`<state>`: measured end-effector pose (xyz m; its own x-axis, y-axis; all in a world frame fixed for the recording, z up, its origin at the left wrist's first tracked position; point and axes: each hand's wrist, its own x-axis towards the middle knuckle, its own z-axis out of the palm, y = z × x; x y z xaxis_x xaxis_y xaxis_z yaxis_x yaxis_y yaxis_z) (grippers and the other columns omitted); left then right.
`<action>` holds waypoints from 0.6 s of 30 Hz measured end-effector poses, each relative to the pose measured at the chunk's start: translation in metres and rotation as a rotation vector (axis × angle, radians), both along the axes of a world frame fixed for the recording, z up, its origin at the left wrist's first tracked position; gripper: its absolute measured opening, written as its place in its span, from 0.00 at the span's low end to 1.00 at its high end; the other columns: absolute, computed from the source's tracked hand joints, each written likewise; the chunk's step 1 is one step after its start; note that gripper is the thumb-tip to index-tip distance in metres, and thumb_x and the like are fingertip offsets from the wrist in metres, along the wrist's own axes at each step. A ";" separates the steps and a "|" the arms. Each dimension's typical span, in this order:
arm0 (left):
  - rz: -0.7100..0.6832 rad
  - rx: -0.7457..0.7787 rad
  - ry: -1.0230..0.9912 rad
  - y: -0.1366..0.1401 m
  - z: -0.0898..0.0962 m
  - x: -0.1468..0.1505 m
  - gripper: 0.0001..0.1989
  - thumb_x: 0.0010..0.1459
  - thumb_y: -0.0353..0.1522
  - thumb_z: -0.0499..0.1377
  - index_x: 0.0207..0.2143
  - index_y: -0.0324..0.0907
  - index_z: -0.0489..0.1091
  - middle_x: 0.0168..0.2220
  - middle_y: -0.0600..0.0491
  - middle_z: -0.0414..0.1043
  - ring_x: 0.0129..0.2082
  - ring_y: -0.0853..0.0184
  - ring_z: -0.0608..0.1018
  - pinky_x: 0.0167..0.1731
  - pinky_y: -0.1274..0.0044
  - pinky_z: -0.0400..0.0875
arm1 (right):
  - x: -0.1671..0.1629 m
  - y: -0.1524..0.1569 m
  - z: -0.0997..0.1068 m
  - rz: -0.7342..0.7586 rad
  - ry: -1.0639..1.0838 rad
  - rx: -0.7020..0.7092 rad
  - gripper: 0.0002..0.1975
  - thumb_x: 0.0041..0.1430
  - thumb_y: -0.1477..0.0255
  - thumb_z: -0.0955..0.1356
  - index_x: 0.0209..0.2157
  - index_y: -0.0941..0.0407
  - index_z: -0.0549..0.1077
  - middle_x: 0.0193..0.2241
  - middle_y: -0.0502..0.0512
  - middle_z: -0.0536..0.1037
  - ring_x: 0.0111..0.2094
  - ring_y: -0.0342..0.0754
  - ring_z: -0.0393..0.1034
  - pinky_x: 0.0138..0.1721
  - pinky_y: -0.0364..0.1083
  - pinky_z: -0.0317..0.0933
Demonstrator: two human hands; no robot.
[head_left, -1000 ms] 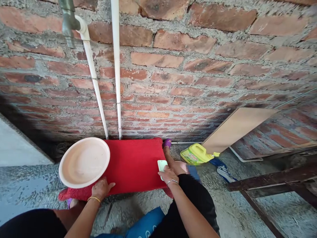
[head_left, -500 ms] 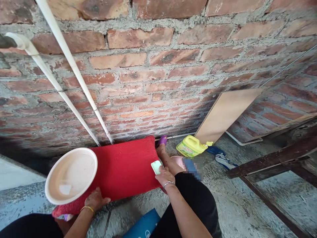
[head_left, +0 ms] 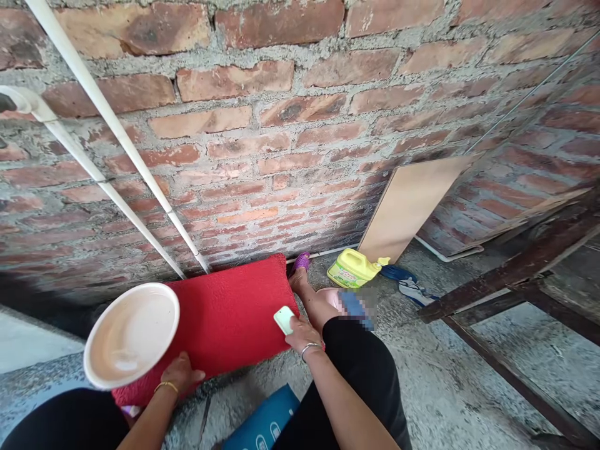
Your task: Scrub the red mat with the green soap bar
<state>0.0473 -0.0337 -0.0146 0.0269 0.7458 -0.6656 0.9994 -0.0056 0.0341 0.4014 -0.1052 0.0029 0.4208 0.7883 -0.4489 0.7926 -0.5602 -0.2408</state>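
Note:
A thick red mat (head_left: 229, 312) with a textured surface lies across a low, long support in front of me. My right hand (head_left: 300, 336) is closed around a pale green flat block (head_left: 284, 319) with rounded corners and a small dark hole near its far end. That block is just above or on the mat's right part; whether it touches cannot be made out. At the mat's near left edge rests my left hand (head_left: 180, 374), thumb stretched out, fingers partly hidden. Beside it a pale basin (head_left: 171, 325) holding some water stands on the mat's left end.
A yellow jug (head_left: 354, 269) stands on the floor, close to a board (head_left: 412, 206) leaning on the brick wall (head_left: 276, 112). White pipes (head_left: 140, 169) run down at left. A dark wooden frame (head_left: 510, 294) is at right; a blue bag (head_left: 267, 419) lies between my legs.
My view has shifted slightly, so most things sit a little further left. My right hand with the green block has moved slightly left; the left hand stays at the mat's edge.

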 end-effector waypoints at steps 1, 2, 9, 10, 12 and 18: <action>-0.004 -0.001 0.000 0.000 0.001 0.000 0.22 0.49 0.41 0.62 0.43 0.37 0.67 0.48 0.38 0.75 0.50 0.54 0.76 0.46 0.70 0.69 | 0.008 -0.001 0.004 -0.059 -0.032 -0.003 0.17 0.48 0.76 0.68 0.42 0.54 0.73 0.46 0.61 0.73 0.45 0.58 0.72 0.41 0.50 0.64; -0.009 -0.008 0.006 0.000 0.001 0.000 0.22 0.49 0.41 0.61 0.43 0.37 0.67 0.49 0.39 0.74 0.50 0.55 0.76 0.46 0.71 0.69 | 0.015 -0.002 0.007 -0.112 -0.050 -0.002 0.17 0.49 0.76 0.68 0.43 0.55 0.73 0.46 0.62 0.73 0.45 0.58 0.72 0.42 0.51 0.64; 0.009 -0.040 -0.006 0.003 0.001 -0.001 0.25 0.48 0.41 0.62 0.45 0.35 0.66 0.51 0.36 0.73 0.52 0.54 0.75 0.47 0.70 0.68 | -0.002 0.001 0.005 -0.100 0.136 0.092 0.12 0.47 0.69 0.70 0.37 0.53 0.73 0.42 0.57 0.72 0.39 0.54 0.73 0.38 0.48 0.62; 0.013 -0.037 -0.013 0.004 0.000 -0.001 0.25 0.47 0.41 0.62 0.45 0.35 0.67 0.51 0.36 0.73 0.52 0.53 0.75 0.47 0.70 0.68 | -0.005 0.001 0.003 -0.067 0.134 0.084 0.12 0.46 0.71 0.70 0.37 0.52 0.73 0.42 0.57 0.72 0.39 0.54 0.72 0.38 0.48 0.62; 0.018 -0.033 -0.018 0.004 -0.001 -0.001 0.25 0.47 0.41 0.63 0.45 0.35 0.67 0.51 0.36 0.73 0.51 0.53 0.75 0.47 0.70 0.68 | -0.004 0.000 0.000 -0.040 0.087 0.062 0.15 0.44 0.73 0.70 0.37 0.51 0.73 0.41 0.57 0.73 0.40 0.56 0.72 0.38 0.49 0.62; 0.042 -0.051 -0.008 0.007 -0.001 0.001 0.26 0.45 0.41 0.63 0.45 0.35 0.67 0.49 0.36 0.74 0.51 0.53 0.76 0.45 0.70 0.68 | 0.012 0.008 0.005 -0.190 -0.094 0.122 0.16 0.53 0.67 0.66 0.45 0.51 0.71 0.44 0.58 0.70 0.42 0.54 0.70 0.43 0.50 0.62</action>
<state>0.0478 -0.0265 -0.0159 0.0018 0.7113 -0.7029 0.9984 0.0383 0.0413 0.4133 -0.0976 0.0082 0.6019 0.7371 -0.3071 0.6982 -0.6725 -0.2456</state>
